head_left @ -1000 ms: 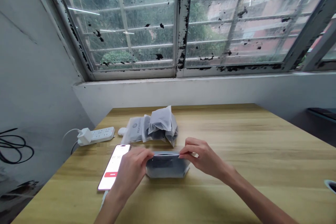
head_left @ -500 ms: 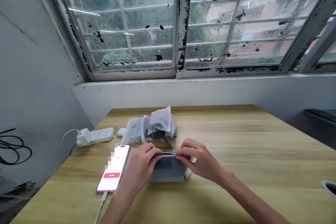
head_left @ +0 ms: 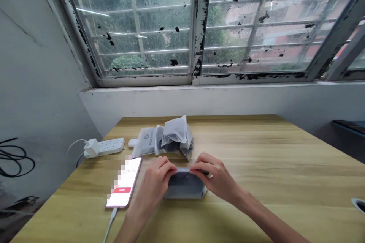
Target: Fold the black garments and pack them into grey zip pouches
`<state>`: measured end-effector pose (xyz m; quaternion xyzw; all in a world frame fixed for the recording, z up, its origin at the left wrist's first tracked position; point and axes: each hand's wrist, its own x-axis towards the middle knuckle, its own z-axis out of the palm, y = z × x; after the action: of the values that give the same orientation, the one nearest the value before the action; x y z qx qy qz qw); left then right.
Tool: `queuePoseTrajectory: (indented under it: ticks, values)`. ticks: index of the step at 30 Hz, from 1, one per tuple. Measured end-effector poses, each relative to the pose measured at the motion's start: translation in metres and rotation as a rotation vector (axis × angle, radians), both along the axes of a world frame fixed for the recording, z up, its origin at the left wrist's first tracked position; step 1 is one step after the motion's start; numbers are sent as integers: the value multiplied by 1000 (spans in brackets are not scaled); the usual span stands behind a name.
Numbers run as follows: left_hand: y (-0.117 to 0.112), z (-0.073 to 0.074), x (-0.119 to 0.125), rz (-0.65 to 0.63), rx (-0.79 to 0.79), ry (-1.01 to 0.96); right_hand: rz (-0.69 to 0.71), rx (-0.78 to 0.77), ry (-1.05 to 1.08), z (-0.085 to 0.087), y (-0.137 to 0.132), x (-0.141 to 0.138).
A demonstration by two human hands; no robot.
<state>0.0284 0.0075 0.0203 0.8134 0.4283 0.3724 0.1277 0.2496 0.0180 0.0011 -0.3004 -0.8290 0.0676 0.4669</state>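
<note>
– On the near middle of the wooden table, what do the hands have?

– A frosted plastic bag with something dark inside. It rests on the tabletop, its lower edge on the wood and its top edge raised towards the window.

– How is it gripped?

– Both hands pinch that top edge. The left hand has thumb and fingers closed on the strip at the left; the right hand is closed on it at the right. Their fingertips nearly meet at the middle of the edge.

– Can you tell whether the bag's mouth is sealed?

– No, the fingers cover it.

– What lies about?

– Just left of the left hand, a smartphone lies face up with its screen lit, showing a red button; part of the screen is blurred. A white cable runs from its near end towards the table's edge. Behind the hands sits a heap of similar frosted bags, some with dark contents, one with printed lettering. Further left, near the wall, is a white power strip with a white charger plugged into it.
</note>
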Motion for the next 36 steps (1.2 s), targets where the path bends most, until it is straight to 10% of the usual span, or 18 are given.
queuePoseTrajectory:
  ticks: [19, 31, 36]
  values:
    - [-12, -10, 7, 51, 74, -81, -48, 103, -185, 7, 2, 15]
    - [-22, -29, -17, 81, -456, -432, -76, 214, -350, -4, -31, 52]
    - [-16, -35, -24, 60, -769, -1177, -117, 204, -342, -2, -31, 62]
